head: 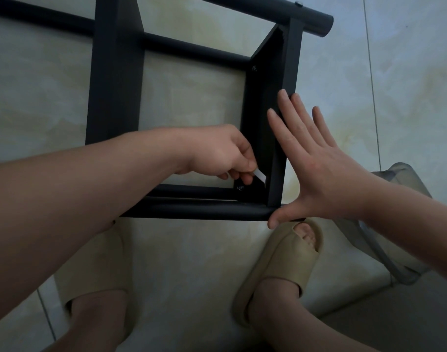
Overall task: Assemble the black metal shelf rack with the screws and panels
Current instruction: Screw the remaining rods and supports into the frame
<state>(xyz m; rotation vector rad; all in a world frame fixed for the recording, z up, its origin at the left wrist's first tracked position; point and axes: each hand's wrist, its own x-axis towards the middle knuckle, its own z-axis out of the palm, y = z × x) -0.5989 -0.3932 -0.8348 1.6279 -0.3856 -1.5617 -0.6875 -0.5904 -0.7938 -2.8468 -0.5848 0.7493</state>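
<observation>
The black metal shelf rack [115, 80] lies on its side on the tiled floor, its round tubes and flat panels forming a frame. My left hand [217, 153] reaches inside the frame and pinches a small flat silver wrench [260, 177] just above a bolt [240, 188] in the lower corner of the right panel [275, 102]. My right hand [319, 163] lies flat with fingers spread against the outer face of that panel, thumb touching the bottom tube [204, 212]. Another bolt [254, 68] sits higher on the same panel.
My feet in beige slippers [280, 265] stand on the floor just below the rack. A clear plastic bag [385, 224] lies on the floor at the right. A thick black tube [293, 13] runs along the top.
</observation>
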